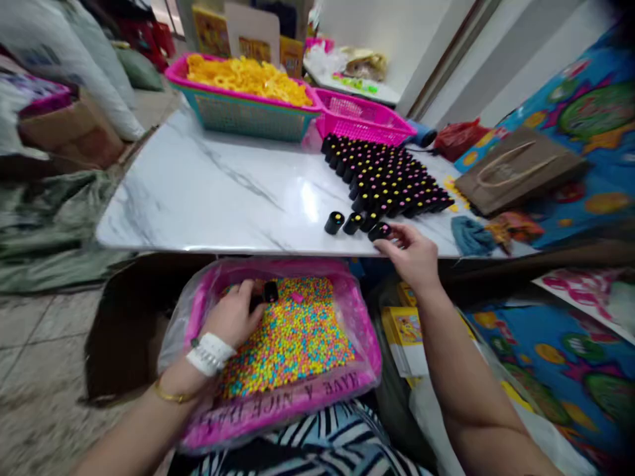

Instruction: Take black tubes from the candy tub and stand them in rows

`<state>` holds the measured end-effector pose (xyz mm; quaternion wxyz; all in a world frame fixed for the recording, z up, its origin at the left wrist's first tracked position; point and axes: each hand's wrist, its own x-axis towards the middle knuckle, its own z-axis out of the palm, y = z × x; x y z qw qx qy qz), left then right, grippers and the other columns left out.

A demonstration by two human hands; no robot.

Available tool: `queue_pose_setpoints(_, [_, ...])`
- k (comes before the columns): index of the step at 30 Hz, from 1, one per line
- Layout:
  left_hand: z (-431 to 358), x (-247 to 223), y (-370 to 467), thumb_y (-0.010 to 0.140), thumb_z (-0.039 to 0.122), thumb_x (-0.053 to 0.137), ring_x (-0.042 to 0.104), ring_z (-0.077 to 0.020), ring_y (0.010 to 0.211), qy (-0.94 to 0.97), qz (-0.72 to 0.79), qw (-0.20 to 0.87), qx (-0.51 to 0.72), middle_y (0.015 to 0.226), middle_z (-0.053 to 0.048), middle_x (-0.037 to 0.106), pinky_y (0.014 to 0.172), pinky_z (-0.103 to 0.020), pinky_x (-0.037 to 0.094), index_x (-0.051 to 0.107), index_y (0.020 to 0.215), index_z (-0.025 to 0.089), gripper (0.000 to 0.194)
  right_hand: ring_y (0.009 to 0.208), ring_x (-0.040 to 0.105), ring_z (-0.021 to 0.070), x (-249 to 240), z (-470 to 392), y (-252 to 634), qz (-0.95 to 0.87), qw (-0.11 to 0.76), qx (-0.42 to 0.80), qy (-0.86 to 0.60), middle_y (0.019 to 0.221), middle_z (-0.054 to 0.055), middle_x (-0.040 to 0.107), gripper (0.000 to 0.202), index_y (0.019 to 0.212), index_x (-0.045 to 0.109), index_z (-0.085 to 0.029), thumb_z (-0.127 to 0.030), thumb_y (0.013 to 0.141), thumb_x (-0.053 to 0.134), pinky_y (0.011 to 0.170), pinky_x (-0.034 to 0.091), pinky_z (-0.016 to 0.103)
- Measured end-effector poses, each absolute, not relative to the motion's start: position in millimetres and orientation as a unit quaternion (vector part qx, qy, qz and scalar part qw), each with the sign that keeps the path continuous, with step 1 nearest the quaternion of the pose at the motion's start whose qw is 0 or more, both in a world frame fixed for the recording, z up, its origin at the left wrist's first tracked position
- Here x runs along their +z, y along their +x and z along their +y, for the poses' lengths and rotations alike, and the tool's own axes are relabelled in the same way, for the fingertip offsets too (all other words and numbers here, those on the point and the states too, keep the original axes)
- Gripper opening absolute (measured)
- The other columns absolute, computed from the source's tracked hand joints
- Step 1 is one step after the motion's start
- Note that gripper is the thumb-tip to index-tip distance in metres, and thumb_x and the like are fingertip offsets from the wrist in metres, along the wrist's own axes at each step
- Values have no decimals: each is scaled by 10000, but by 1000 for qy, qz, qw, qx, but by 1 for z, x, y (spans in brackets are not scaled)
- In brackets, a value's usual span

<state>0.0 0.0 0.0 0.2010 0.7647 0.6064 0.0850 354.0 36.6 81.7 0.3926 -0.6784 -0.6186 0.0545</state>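
Note:
Over the pink tray (370,330) of small coloured beads (302,337), my left hand (235,311) has its fingers closed round a black cylinder (270,291). At the table's front edge, my right hand (409,254) pinches another black cylinder (381,231) that has a pink dot on top. Just left of it, several more black cylinders (335,223) stand in a short row. Behind them is a dense block of upright black cylinders (387,172), with yellow or pink dots on their tops. A small pink piece (297,297) lies on the beads.
A basket (243,116) heaped with yellow plastic parts stands at the back of the white marbled table (223,198), beside a pink basket (364,119). On the right are a brown paper bag (520,168) and a blue cloth (471,235). Yellow boxes (404,327) sit below the table.

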Motion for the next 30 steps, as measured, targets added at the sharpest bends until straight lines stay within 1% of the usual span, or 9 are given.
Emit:
queue_pose_setpoints(4, [-3, 5, -4, 829, 264, 521, 625, -244, 864, 748, 624, 186, 130, 961, -96, 588, 816, -370, 506, 527, 998, 168, 194, 625, 614, 145, 73, 15, 341, -579, 448, -56, -679, 860, 23, 703, 540, 1237, 585, -193, -384, 751, 722, 652, 528, 304])
queue_pose_setpoints(8, [-2, 4, -6, 817, 261, 556, 635, -245, 889, 744, 626, 199, 122, 994, -115, 602, 820, -367, 517, 530, 1067, 137, 280, 740, 636, 169, 56, -19, 298, -684, 423, -82, -589, 866, 38, 693, 233, 1059, 673, -206, -261, 833, 660, 721, 531, 313])
queue_pose_setpoints(12, [3, 3, -1, 851, 236, 520, 635, -259, 1017, 760, 612, 186, 115, 1170, -142, 581, 851, -364, 518, 465, 1269, 162, 427, 927, 647, 177, 30, -20, 243, -845, 270, 35, -460, 1073, 62, 699, 265, 1134, 646, -214, -143, 910, 524, 806, 539, 307])
queue_pose_setpoints(15, [7, 1, 4, 860, 172, 465, 652, -256, 1008, 779, 598, 176, 65, 1189, -137, 588, 811, -344, 524, 484, 1280, 199, 422, 1122, 580, 219, 12, 5, 212, -927, 107, 36, -357, 1376, 63, 565, 363, 1258, 586, -243, -125, 943, 451, 838, 534, 348])
queue_pose_setpoints(17, [7, 1, 5, 868, 221, 472, 666, -278, 967, 778, 606, 164, 30, 1134, -146, 611, 760, -352, 531, 509, 1243, 181, 379, 1225, 517, 227, 4, 22, 200, -953, 26, 43, -298, 1462, 41, 481, 357, 1274, 571, -262, -151, 963, 435, 878, 518, 355])
queue_pose_setpoints(19, [4, 3, 3, 860, 271, 498, 673, -295, 926, 773, 617, 148, 8, 1077, -152, 629, 719, -359, 531, 509, 1218, 162, 374, 1246, 505, 224, 1, 30, 194, -959, -24, 49, -278, 1434, 63, 501, 335, 1283, 561, -254, -191, 982, 426, 913, 494, 350])
queue_pose_setpoints(23, [-2, 7, -4, 846, 265, 508, 678, -291, 895, 763, 632, 133, -15, 986, -153, 662, 708, -352, 524, 491, 1184, 124, 366, 1044, 613, 248, 8, 26, 200, -939, -105, 39, -325, 1197, 130, 614, 334, 1290, 552, -210, -297, 997, 419, 810, 501, 354])
queue_pose_setpoints(27, [-3, 7, -5, 858, 301, 494, 689, -295, 867, 754, 641, 135, -33, 948, -161, 686, 669, -347, 523, 481, 1179, 102, 378, 901, 631, 260, 14, 11, 207, -917, -178, 19, -356, 1103, 172, 612, 297, 1167, 608, -125, -153, 962, 395, 700, 486, 345])
queue_pose_setpoints(30, [-1, 6, -2, 856, 305, 492, 691, -303, 892, 766, 625, 144, -43, 964, -160, 697, 668, -348, 525, 515, 1125, 125, 325, 887, 617, 252, 13, 0, 204, -923, -182, 37, -338, 1032, 166, 611, 276, 1096, 625, -110, -145, 956, 389, 681, 474, 326])
